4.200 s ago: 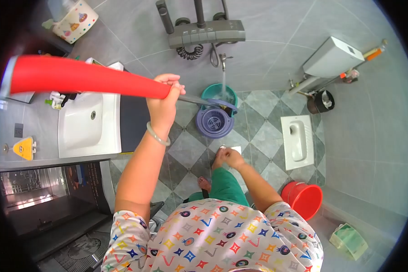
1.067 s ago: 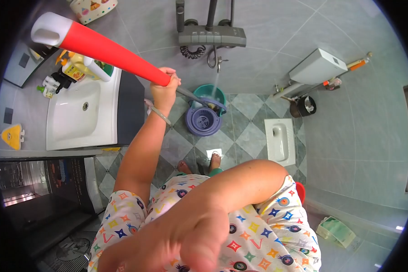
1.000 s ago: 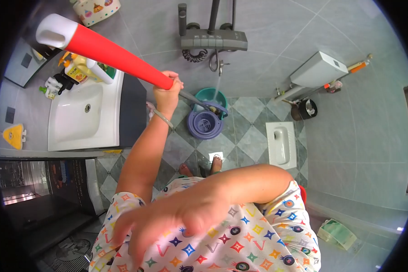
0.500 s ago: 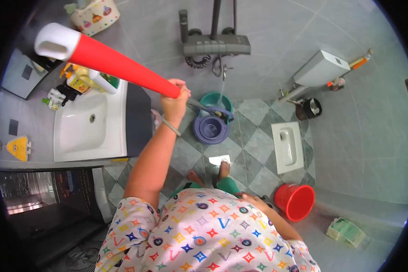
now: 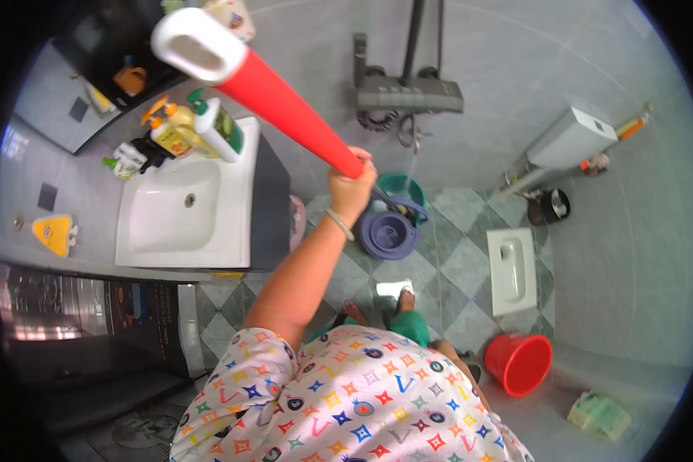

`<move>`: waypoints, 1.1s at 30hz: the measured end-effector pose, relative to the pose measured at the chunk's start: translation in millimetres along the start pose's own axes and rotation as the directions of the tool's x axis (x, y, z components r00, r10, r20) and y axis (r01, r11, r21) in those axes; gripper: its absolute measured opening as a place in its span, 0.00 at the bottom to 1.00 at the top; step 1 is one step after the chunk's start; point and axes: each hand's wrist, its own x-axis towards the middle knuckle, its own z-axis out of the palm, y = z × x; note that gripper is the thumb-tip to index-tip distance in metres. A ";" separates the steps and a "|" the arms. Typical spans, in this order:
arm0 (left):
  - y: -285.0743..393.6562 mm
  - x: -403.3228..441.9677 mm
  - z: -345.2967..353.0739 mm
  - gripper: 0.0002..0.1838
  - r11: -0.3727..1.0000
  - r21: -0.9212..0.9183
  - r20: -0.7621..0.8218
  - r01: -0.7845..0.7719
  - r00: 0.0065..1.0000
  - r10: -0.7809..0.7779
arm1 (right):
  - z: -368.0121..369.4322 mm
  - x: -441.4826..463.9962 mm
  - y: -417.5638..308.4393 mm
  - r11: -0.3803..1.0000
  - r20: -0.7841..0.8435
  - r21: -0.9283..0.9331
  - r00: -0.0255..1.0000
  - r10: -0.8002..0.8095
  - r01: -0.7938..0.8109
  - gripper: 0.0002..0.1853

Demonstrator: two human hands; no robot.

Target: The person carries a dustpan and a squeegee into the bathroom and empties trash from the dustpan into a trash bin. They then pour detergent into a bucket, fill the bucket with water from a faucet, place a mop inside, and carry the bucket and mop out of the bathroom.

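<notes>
My left hand (image 5: pixel 350 185) is wrapped around the red mop handle (image 5: pixel 289 108), which slants up to a white end with a hanging hole. Below the hand, the thin pole runs down toward the mop bucket (image 5: pixel 389 235), a purple and teal one with a round purple wringer basket. The mop head cannot be made out. A thin stream of water falls from a wall tap (image 5: pixel 416 142) toward the bucket's teal part. My right hand (image 5: pixel 443 349) is low beside my body, mostly hidden by the patterned shirt, with its fingers out of sight.
Left is a white washbasin (image 5: pixel 235 231) with several pump bottles (image 5: pixel 219 127). A squat toilet (image 5: pixel 512 271) and a red bucket (image 5: pixel 518 364) are on the right. The shower fixture (image 5: pixel 410 94) is on the wall ahead, and a white cistern (image 5: pixel 574 138) hangs to its right.
The view has shifted, so the room appears farther right and lower. My left hand keeps its hold on the mop handle, which looks steeper. My right hand is more hidden by the shirt.
</notes>
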 end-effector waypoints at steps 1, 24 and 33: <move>-3.2 2.7 5.0 0.06 0.998 -0.062 0.006 0.030 1.000 -0.030 | -10.1 4.4 -16.0 0.995 -0.016 -0.021 0.995 0.095 -0.096 0.18; -58.7 50.1 75.6 0.07 0.999 0.041 -0.094 -0.005 0.995 0.009 | -241.2 202.5 38.5 0.966 0.025 -0.255 0.999 -0.039 0.044 0.19; -75.5 64.1 120.9 0.10 0.998 0.059 -0.129 -0.039 0.991 0.046 | -345.6 276.8 43.7 0.920 0.065 -0.371 0.992 -0.111 0.127 0.19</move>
